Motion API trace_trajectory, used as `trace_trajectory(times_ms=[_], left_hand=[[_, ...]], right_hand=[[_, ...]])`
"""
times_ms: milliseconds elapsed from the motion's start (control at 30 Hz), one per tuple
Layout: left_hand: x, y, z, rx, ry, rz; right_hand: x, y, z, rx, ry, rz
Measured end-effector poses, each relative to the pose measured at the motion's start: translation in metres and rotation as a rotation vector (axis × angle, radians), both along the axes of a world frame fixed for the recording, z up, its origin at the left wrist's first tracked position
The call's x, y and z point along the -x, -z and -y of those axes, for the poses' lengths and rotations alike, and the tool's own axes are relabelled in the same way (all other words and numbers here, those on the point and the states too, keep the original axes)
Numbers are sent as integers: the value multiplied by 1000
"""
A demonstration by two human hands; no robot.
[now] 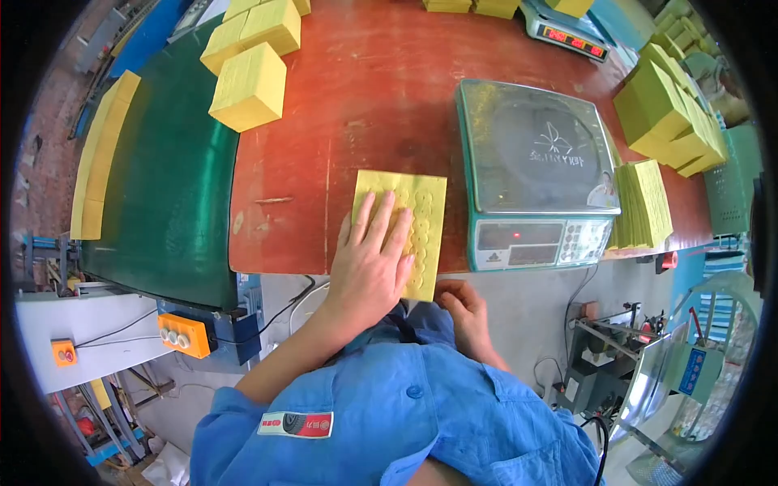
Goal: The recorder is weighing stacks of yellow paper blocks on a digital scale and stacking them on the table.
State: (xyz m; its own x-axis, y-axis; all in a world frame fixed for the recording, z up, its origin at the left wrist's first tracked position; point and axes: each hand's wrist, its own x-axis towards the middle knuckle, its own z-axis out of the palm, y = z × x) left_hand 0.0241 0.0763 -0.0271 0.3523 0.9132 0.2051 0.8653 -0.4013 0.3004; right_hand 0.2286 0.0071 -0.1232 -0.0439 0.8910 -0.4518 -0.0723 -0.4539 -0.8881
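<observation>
From where I stand, the person in the blue shirt (365, 381) has the left hand (365, 263) laid flat, fingers a little spread, on a yellow paper piece (425, 251) with a bumpy, scalloped pattern. The yellow paper piece lies at the near edge of the red table (389, 97), in front of the person's body, its lower end reaching past that edge. The right hand (467, 314) is below the edge, just beside the lower right corner of the paper, its fingers curled in; I cannot tell whether it pinches anything. Just right of the paper sits a scale (535, 154) with a bare, shiny top and a small red light on its front panel. Past it a yellow paper stack (643, 202) stands near the table's edge, with a pile of yellow bundles (668, 117) behind. A second scale (567, 36), red digits lit, is at the far right. To the left runs a green belt (170, 186) with a row of yellow blocks (105, 162) along its outer side, and another yellow block (250, 87) sits by the table's left edge. Below the belt hangs an orange button box (183, 334).
</observation>
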Motion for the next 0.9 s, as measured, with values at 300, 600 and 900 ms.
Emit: trace_trajectory(times_ms=[300, 600, 900], left_hand=[[-38, -3, 92, 49, -121, 79], [-68, -17, 111, 49, -260, 733], [-195, -5, -32, 360, 11, 1986]], right_hand=[[-31, -13, 10, 359, -168, -629], [-121, -108, -22, -290, -550, -372], [-183, -177, -89, -1067, -113, 345]])
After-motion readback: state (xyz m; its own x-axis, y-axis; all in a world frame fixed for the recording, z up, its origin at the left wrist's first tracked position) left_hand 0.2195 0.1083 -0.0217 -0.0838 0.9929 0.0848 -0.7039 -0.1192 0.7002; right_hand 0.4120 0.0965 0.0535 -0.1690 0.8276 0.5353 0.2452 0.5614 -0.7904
